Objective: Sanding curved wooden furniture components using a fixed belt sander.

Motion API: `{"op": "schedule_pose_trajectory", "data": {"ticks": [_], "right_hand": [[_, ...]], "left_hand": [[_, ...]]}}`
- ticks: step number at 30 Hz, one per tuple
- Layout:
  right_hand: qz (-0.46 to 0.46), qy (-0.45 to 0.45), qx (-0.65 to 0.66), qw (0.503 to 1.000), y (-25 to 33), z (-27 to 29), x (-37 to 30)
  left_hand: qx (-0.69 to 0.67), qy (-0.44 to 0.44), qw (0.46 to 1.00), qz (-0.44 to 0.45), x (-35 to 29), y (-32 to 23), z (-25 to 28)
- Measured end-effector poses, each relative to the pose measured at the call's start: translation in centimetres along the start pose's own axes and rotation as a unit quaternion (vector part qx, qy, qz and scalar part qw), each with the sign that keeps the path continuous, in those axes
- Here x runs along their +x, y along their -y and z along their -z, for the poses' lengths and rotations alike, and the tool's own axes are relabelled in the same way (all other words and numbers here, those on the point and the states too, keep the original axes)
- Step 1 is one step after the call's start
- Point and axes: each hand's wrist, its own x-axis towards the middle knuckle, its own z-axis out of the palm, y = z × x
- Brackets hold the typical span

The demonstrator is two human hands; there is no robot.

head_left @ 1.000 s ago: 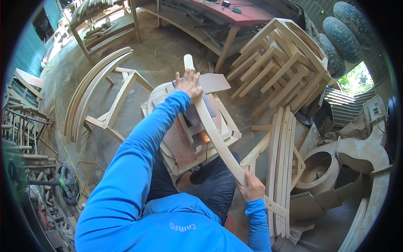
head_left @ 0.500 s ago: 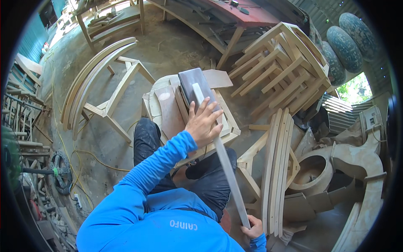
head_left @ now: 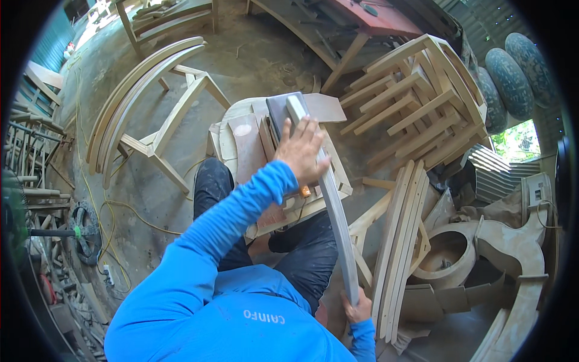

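A long, slightly curved wooden slat [head_left: 339, 226] runs from the grey, flat-topped block [head_left: 278, 112] down to my right side. The block looks like an upturned belt sander, though its body is mostly hidden. My left hand [head_left: 303, 151] lies over the slat's far part, fingers forward along it and thumb at its right side, holding it against the block. Round the near end, my right hand [head_left: 357, 306] is closed. Beneath the block is a wooden frame stand [head_left: 335, 172] with thin boards [head_left: 243, 151] on it, in front of my knees.
Curved wooden frames [head_left: 129, 99] stand at the left, with more curved rails [head_left: 401, 247] at the right. Stacked frames [head_left: 422, 108] rise at the far right near a red-topped table [head_left: 386, 18]. A yellow cord [head_left: 142, 224] crosses the floor at left.
The slat has slid forward along the block and turned slightly, showing its curved side. Both hands have moved forward with it. The whole view has shifted a little.
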Motion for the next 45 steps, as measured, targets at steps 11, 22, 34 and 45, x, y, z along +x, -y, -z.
{"op": "schedule_pose_trajectory", "data": {"ticks": [11,22,34,45], "right_hand": [[-0.177,0.062,-0.17,0.967,23.8,24.2,-6.9],[-0.033,0.037,-0.288,0.956,24.4,21.4,-1.5],[-0.04,-0.048,-0.008,0.998,-2.4,-3.2,5.4],[-0.002,-0.034,-0.017,0.999,0.5,-4.7,9.8]], "left_hand": [[-0.126,0.018,0.99,0.065,-1.1,-7.4,4.6],[-0.228,-0.026,0.971,0.069,3.6,-0.9,3.1],[-0.054,-0.074,0.992,-0.09,3.7,5.2,-1.8],[-0.022,-0.029,0.998,-0.048,7.2,10.8,-1.1]]}}
